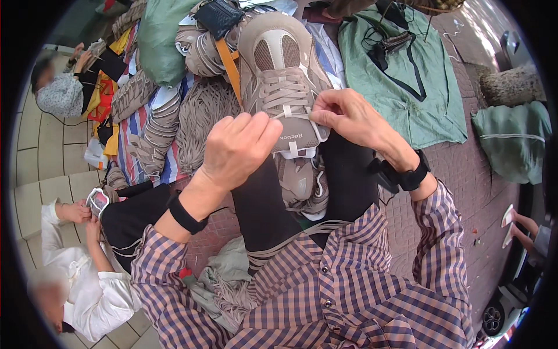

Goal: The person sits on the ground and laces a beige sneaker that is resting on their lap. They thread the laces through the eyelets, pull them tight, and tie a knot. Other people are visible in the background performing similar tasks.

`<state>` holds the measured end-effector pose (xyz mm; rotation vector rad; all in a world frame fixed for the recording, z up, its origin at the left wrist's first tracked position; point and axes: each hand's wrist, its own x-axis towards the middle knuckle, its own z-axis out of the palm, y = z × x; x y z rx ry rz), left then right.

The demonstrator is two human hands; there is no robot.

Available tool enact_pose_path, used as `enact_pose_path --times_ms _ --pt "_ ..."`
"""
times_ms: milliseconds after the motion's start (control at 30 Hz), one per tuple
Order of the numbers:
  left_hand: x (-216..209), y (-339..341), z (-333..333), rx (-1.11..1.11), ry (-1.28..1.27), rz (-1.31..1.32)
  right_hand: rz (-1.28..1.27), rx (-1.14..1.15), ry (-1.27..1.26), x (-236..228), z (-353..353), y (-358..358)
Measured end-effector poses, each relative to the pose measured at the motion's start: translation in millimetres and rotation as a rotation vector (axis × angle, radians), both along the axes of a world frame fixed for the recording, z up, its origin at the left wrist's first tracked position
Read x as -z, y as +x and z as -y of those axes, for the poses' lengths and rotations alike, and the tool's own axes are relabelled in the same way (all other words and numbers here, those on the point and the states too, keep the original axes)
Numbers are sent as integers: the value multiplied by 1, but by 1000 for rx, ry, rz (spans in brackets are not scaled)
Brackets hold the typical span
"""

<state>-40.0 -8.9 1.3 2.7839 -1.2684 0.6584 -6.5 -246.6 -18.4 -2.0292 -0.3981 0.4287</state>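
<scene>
A beige sneaker upper [286, 75] with a brown mesh toe lies in front of me, toe pointing away, its tongue [293, 129] toward me. A flat beige shoelace [285, 87] criss-crosses its front. My left hand [239, 145] is closed at the left edge of the tongue; the back of the hand hides what its fingers grip. On the other side my right hand [343, 113] pinches the lace between thumb and forefinger, near the top eyelets. More beige uppers [299, 180] sit below it between my knees. An orange strip [228, 67] lies left of the upper.
Stacked uppers [154, 134] and a heap of loose laces [203, 113] lie to the left. Two people work at the left; one holds a shoe piece [97, 200]. A green cloth [401, 87] with a black strap lies far right, beside a tied green sack [511, 139].
</scene>
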Motion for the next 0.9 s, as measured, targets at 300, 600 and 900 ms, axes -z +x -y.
enact_pose_path --times_ms 300,600,900 --pt "12 1 9 -321 -397 -419 460 174 -137 11 -11 -24" --pt "14 -6 18 -374 -487 -402 541 89 -165 15 -2 -19" --pt "4 19 8 -364 -1258 -1249 288 103 -68 9 3 -14"
